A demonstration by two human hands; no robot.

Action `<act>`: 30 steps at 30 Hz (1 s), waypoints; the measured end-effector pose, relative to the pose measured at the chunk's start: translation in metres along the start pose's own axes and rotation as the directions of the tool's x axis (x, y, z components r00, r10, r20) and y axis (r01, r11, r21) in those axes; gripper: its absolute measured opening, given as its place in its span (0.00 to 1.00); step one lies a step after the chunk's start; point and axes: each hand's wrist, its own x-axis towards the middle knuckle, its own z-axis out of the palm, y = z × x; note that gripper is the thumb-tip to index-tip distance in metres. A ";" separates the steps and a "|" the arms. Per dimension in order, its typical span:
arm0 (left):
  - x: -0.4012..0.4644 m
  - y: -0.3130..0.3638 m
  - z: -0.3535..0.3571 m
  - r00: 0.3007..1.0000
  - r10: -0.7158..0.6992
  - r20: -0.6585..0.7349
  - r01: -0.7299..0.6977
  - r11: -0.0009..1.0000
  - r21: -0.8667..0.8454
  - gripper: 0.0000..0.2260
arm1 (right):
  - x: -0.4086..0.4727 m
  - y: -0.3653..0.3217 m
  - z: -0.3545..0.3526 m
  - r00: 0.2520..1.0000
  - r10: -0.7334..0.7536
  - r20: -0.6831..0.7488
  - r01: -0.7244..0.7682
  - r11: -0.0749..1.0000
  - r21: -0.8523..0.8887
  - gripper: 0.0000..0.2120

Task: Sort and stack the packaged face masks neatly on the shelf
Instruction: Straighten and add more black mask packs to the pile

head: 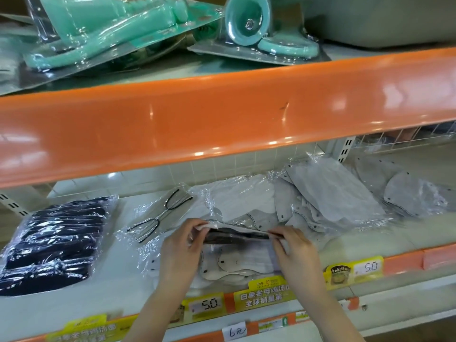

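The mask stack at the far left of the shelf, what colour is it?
Black, wrapped in clear plastic: the mask stack, in the head view.

This is a shop, seen at a retail display rack. Orange-edged metal shelves (222,114) carry goods still in clear wrapping: packaged face masks (320,193) below, teal blister-packed items (103,30) above. Yellow price tags (355,269) reading 5.0 sit along the lower shelf rail, beside printed promotional labels (265,296) and a handwritten price slip (234,331).
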 end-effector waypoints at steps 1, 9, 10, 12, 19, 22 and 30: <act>0.001 0.001 -0.005 0.999 -0.031 -0.006 0.031 0.997 -0.064 0.12 | 0.004 -0.004 -0.004 0.999 0.031 -0.010 -0.030 0.997 0.066 0.05; 0.004 0.005 -0.027 0.968 -0.249 0.017 0.236 0.889 -0.393 0.12 | 0.027 -0.031 -0.015 0.927 0.369 0.068 -0.350 0.784 0.513 0.12; 0.004 0.005 -0.029 0.963 -0.269 0.008 0.250 0.881 -0.401 0.11 | 0.027 -0.033 -0.014 0.915 0.393 0.085 -0.373 0.751 0.545 0.11; 0.004 0.000 -0.034 0.960 -0.276 -0.038 0.244 0.899 -0.364 0.11 | 0.027 -0.035 -0.009 0.893 0.431 0.128 -0.421 0.701 0.576 0.09; -0.003 -0.034 -0.042 0.936 0.351 -0.031 -0.305 0.851 0.428 0.10 | 0.024 -0.045 0.010 0.832 0.497 0.247 -0.541 0.627 0.560 0.05; -0.007 -0.040 -0.046 0.864 0.488 0.126 -0.486 0.743 0.460 0.17 | 0.024 -0.054 0.019 0.789 0.510 0.344 -0.605 0.543 0.583 0.08; -0.017 -0.056 -0.076 0.858 0.378 0.348 -0.510 0.713 0.481 0.22 | 0.027 -0.081 0.045 0.632 0.506 0.587 -0.764 0.279 0.582 0.06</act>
